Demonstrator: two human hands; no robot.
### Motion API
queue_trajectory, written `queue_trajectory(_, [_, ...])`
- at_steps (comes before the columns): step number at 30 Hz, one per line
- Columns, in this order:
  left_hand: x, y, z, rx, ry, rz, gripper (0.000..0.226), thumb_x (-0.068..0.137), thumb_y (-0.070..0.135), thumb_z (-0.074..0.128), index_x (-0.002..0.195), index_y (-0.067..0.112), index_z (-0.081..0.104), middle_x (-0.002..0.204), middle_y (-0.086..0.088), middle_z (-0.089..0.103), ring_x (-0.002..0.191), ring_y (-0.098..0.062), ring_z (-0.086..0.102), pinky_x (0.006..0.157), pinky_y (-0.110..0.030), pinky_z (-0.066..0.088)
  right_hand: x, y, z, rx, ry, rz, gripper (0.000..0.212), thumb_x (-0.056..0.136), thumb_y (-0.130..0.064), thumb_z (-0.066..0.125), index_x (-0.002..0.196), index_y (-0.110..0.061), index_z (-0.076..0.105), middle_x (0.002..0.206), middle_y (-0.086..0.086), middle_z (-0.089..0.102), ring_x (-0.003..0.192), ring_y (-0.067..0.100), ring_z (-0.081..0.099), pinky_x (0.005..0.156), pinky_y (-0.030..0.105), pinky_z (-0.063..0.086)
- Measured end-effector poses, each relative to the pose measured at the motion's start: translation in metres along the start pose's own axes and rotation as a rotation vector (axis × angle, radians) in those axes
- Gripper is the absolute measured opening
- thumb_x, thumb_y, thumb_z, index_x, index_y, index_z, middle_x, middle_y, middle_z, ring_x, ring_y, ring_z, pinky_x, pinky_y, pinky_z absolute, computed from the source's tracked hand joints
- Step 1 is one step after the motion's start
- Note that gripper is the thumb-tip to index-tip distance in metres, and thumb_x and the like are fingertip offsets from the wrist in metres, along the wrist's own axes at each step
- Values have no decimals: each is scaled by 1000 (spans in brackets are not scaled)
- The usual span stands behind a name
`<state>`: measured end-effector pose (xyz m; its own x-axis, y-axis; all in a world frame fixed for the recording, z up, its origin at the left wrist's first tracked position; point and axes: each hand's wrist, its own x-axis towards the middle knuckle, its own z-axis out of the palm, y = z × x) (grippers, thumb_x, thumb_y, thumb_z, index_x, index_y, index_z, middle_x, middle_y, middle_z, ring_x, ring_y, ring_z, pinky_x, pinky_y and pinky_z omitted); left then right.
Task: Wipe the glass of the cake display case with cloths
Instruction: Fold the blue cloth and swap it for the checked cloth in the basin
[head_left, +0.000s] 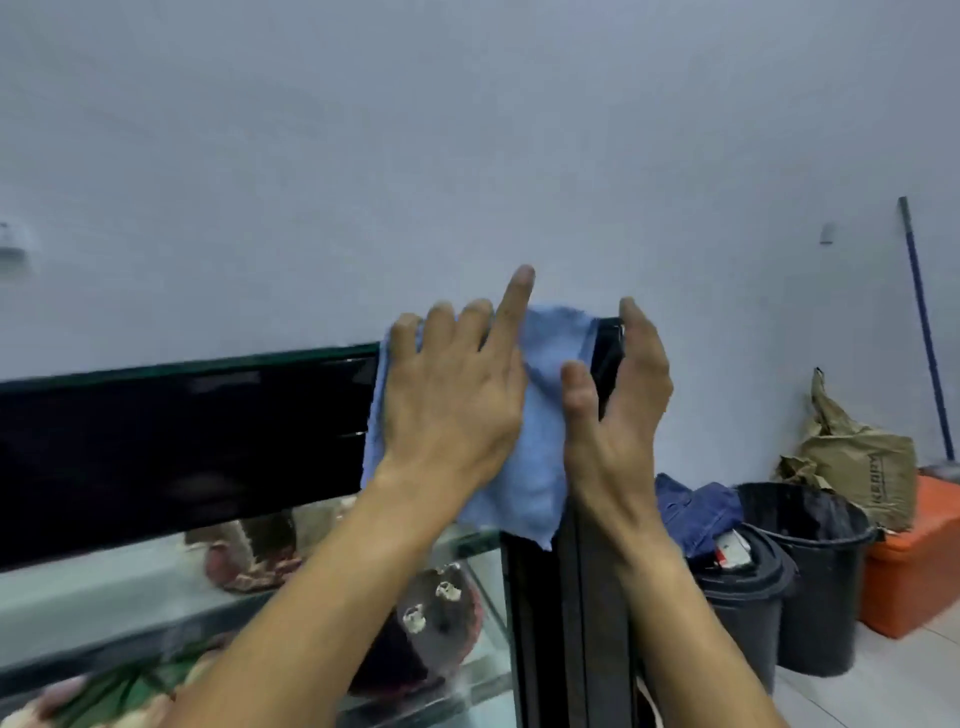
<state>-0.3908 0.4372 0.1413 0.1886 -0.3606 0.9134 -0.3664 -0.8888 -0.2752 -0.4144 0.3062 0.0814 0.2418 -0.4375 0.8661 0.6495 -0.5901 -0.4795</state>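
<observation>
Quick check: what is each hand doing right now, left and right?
Left hand: open, palm pressing the blue cloth flat against the display case.
Right hand: open, cupping the case's corner edge, holding nothing.

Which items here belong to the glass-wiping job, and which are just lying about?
In use: blue cloth, left hand pressing it, right hand at the case corner, display case.

Lying about: black buckets, orange crate, paper bag, broom handle, cakes inside.

Pale tiled floor (883, 691), two black bins (810, 587) standing on it beside the display case (566, 623), orange box (914, 561) behind them, against the wall
</observation>
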Motion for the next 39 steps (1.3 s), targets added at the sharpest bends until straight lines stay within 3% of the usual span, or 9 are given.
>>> queue_trajectory(3, [11, -25, -22, -178, -32, -79, 78, 83, 54, 61, 153, 21, 50, 91, 8, 72, 79, -19, 67, 74, -36, 54, 39, -11, 5, -174, -125, -218, 50, 95, -60, 51, 143, -44, 47, 133, -26, 51, 129, 8, 45, 110, 15, 26])
queue_trajectory(5, [29, -53, -44, -273, -242, -104, 62, 76, 66, 57, 127, 32, 69, 99, 12, 75, 90, -14, 70, 79, -35, 59, 49, -22, 8, -353, -187, -267, 41, 88, -65, 51, 120, -44, 65, 115, -20, 62, 112, 17, 52, 100, 24, 29])
queue_trajectory(7, [38, -68, -50, -383, -646, -141, 62, 79, 72, 47, 127, 37, 64, 121, 12, 69, 116, -16, 61, 100, -41, 50, 59, -22, -1, -461, -295, -176, 34, 80, -62, 56, 104, -42, 69, 104, -24, 63, 101, 14, 50, 93, 28, 27])
queue_trajectory(10, [54, -81, -53, -481, -894, -178, 65, 85, 74, 36, 135, 39, 58, 132, 3, 59, 130, -22, 49, 113, -43, 38, 74, -38, -7, -467, -434, -16, 22, 74, -53, 65, 93, -42, 68, 94, -27, 61, 97, 11, 43, 90, 30, 28])
queue_trajectory(15, [75, -104, -53, -870, -1074, -451, 23, 79, 47, 79, 92, 29, 72, 93, 10, 74, 89, -9, 66, 84, -33, 52, 108, -71, -19, -351, -675, 320, 19, 81, -25, 80, 75, -39, 68, 76, -21, 65, 93, 10, 51, 77, 28, 40])
queue_trajectory(18, [92, -113, -53, -1065, -1037, -638, 26, 66, 36, 82, 84, 24, 70, 80, 6, 71, 77, -11, 63, 72, -30, 49, 138, -73, -15, -226, -757, 405, 20, 83, -13, 75, 73, -29, 70, 68, -18, 67, 66, -1, 57, 57, 14, 42])
queue_trajectory(22, [93, -120, -56, -1254, -1029, -884, 50, 61, 31, 89, 107, 24, 70, 100, -1, 77, 84, -12, 68, 70, -25, 52, 161, -95, -7, -58, -830, 547, 17, 83, -10, 77, 76, -25, 76, 72, -10, 73, 65, -2, 61, 63, 14, 46])
queue_trajectory(28, [92, -113, -50, -1460, -852, -1172, 57, 80, 21, 85, 131, 6, 65, 117, -16, 74, 97, -25, 72, 86, -39, 59, 168, -63, 8, 152, -825, 871, 19, 79, -19, 85, 97, -15, 80, 98, 12, 79, 95, 31, 76, 87, 50, 60])
queue_trajectory(39, [134, -79, -51, -1175, -591, -1358, 37, 84, 28, 86, 117, 21, 72, 111, -3, 78, 99, -19, 76, 83, -35, 61, 225, -49, 8, 120, -903, 847, 13, 93, -18, 74, 98, -6, 76, 93, 10, 76, 80, 15, 65, 69, 27, 52])
